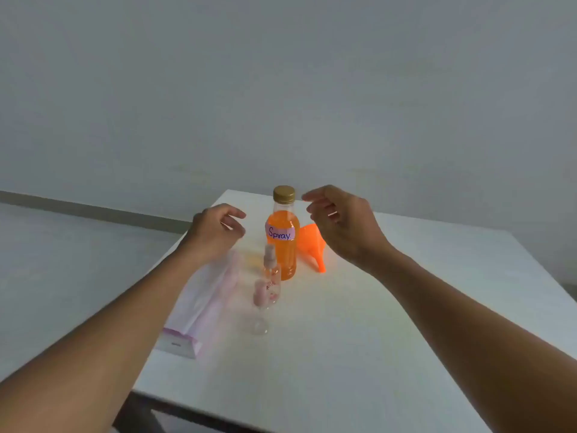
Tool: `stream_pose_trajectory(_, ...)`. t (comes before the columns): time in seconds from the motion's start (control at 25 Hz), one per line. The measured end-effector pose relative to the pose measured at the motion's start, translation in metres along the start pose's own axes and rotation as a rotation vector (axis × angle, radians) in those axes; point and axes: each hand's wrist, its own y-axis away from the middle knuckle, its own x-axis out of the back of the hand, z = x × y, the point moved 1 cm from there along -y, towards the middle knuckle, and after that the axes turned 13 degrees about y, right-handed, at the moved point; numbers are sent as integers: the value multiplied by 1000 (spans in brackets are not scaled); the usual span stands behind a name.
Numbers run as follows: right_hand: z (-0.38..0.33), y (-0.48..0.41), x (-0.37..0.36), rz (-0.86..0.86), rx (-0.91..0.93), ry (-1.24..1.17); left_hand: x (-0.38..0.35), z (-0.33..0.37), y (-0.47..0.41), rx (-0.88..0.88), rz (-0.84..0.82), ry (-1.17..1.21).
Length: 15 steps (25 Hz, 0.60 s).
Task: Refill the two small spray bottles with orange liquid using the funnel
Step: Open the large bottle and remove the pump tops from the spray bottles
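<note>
The large bottle [282, 245] of orange liquid was left capped and upright on the table [374, 323], presumably for reach from both sides. The left hand [215, 234] and right hand [343, 226] were held in the air either side of its neck, fingers loosely curled, nothing gripped or touched. The funnel [310, 245] was laid on its side just right of the bottle, below the right hand. The two small spray bottles [271, 270], blurred, were stood in front, beside a soft packet [203, 304]

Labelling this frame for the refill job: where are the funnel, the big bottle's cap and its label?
orange funnel [309, 242], head view, on its cone wall
gold cap [283, 194], head view, on its ribbed side
Spray label [280, 232], head view, on the handwritten word
</note>
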Motion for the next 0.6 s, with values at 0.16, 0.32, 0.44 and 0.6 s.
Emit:
stream_pose_trajectory(0.16, -7, -61, -14, -117, 94, 267, -22, -24, -18, 86, -422, -298)
stream_pose_trajectory(0.32, -5, -80, -23, -223, 266, 382, -42, -23, -30, 70, -590, -233)
stream_pose_trajectory(0.44, -4, -88, -26, -249, 281, 421, -54, -30, -36, 81, -642, -123)
stream_pose_trajectory(0.6, -11, -94, -26, -402, 319, 544, -56, -33, -32, 55, -660, -107)
